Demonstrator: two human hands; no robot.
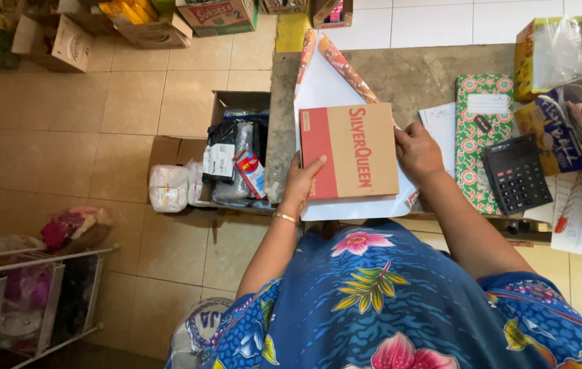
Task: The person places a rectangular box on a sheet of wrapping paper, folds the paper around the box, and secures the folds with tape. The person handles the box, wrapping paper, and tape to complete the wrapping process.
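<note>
Gripping the flat red-and-tan box, my left hand clamps its near-left edge. My right hand holds its right edge. It rests on white wrapping paper on the grey counter.

Blue floral dress, gold bracelet

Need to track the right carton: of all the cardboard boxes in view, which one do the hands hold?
The flat red-and-tan box on the counter, lying on white paper. Left hand and right hand grip its sides; the other boxes sit on the floor, untouched.
</note>
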